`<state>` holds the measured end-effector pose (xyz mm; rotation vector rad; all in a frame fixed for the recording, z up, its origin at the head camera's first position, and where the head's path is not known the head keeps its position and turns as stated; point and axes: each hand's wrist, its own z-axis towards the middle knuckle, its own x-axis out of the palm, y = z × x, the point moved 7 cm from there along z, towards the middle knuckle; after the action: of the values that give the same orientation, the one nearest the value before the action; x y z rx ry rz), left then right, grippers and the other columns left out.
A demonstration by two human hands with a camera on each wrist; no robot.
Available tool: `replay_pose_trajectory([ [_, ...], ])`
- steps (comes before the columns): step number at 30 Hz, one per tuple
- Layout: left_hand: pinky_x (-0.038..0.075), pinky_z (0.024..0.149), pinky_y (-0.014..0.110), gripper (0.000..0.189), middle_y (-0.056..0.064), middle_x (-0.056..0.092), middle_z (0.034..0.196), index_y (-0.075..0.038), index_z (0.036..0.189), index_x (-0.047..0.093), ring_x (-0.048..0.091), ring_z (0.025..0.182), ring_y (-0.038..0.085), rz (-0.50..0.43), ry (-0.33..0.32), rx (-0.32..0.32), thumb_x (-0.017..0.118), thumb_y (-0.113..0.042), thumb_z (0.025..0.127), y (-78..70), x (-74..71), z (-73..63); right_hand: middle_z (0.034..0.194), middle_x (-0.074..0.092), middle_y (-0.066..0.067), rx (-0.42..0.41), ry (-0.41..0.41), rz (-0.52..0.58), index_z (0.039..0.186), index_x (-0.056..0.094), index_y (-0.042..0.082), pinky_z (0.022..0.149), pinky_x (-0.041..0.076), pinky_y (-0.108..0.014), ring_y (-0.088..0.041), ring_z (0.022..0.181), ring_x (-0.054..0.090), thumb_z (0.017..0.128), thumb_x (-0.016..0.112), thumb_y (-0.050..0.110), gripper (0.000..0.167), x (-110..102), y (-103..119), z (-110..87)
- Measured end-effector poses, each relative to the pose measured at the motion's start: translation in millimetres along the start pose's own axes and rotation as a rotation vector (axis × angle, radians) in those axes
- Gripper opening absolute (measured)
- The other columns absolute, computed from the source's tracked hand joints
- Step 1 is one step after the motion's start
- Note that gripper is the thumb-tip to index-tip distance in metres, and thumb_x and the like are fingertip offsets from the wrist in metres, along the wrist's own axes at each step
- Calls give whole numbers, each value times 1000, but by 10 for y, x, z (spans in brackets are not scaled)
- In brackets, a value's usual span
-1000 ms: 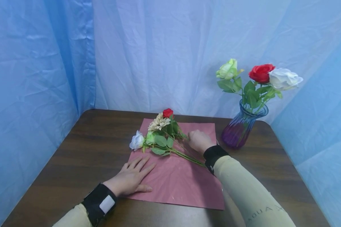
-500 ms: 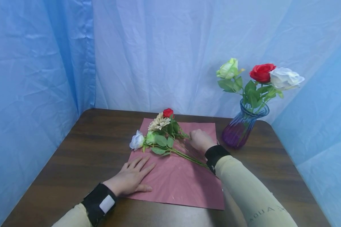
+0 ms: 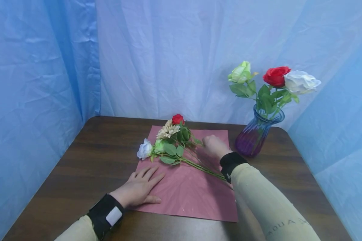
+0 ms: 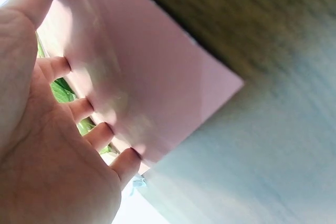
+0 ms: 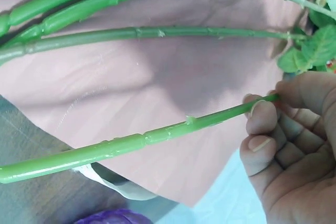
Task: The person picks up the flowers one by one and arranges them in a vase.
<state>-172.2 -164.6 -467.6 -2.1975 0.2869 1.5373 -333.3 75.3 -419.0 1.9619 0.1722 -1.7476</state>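
My left hand [image 3: 140,187] lies flat with spread fingers on the left part of a pink sheet of wrapping paper [image 3: 196,201]. My right hand [image 3: 215,146] pinches a green flower stem [image 5: 131,142] between thumb and fingers over the sheet's far right part. Leaves beside that hand lead toward a red rose [image 3: 178,119] at the sheet's far edge. Also lying on the paper are a beige daisy-like flower [image 3: 168,130], a light green rose [image 3: 160,146] and a white rose [image 3: 145,149]. Their stems [image 3: 202,168] slant toward my right wrist, which hides some ends.
A blue-purple glass vase [image 3: 254,137] stands at the back right of the brown table [image 3: 108,140]. It holds a green rose [image 3: 240,72], a red rose [image 3: 276,76] and a white rose [image 3: 301,82]. Pale blue curtains [image 3: 163,60] hang behind and at both sides.
My right hand has shifted slightly to the right, still pinching the stem. The left hand has stayed flat in its place, and the flowers on the paper look nearly unmoved.
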Motion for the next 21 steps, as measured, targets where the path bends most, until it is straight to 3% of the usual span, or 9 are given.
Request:
replay_pose_trajectory([
  [7, 25, 113, 70, 90, 9, 19, 170, -30, 162, 31, 16, 154, 38, 18, 0, -14, 58, -74, 88, 5, -14, 9, 65, 52, 0, -38, -64, -40, 71, 51, 11, 61, 47, -40, -16, 62, 52, 95, 67, 17, 29, -144, 33, -21],
  [15, 27, 111, 71, 90, 10, 21, 169, -28, 161, 32, 18, 153, 38, 37, -13, -5, 59, -73, 88, -18, -31, 6, 69, 53, 0, -38, -79, -28, 75, 52, 11, 60, 41, -35, -15, 62, 47, 92, 55, 0, 21, -265, 83, -54],
  [21, 26, 111, 72, 90, 11, 21, 169, -27, 162, 32, 18, 153, 39, 34, -13, 2, 59, -73, 89, -29, -43, -3, 68, 51, 1, -79, -104, -23, 78, 53, 11, 58, 38, -33, -14, 59, 46, 97, 53, 1, 22, -384, 199, -78],
])
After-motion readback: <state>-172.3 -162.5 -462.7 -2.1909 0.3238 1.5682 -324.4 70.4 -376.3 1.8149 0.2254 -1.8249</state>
